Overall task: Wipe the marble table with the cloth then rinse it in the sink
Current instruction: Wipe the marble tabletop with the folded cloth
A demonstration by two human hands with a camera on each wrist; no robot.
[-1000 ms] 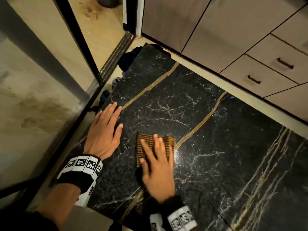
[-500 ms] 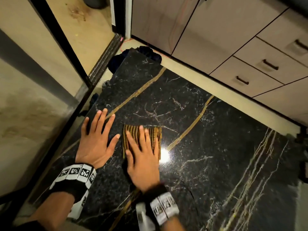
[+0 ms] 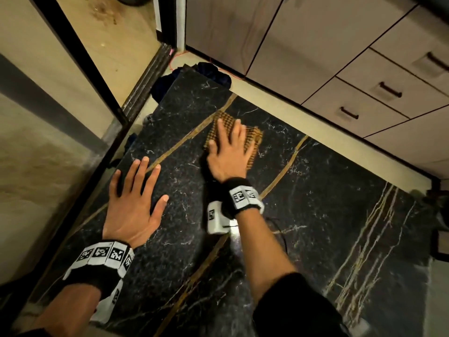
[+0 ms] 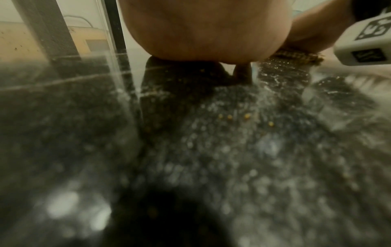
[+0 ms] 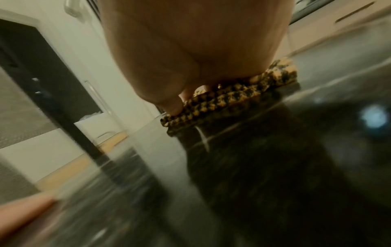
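Veined marble table (image 3: pixel 315 215), checked cloth (image 3: pixel 254 142).

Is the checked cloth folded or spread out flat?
Folded: beneath the right hand, the cloth shows stacked layers at its edge on the marble table.

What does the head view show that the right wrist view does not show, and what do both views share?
Only the head view shows the left hand lying flat on the marble table, and the drawers beyond it. Only the right wrist view shows the cloth's folded layers edge-on under the palm. Both show the right hand pressing the checked cloth on the table.
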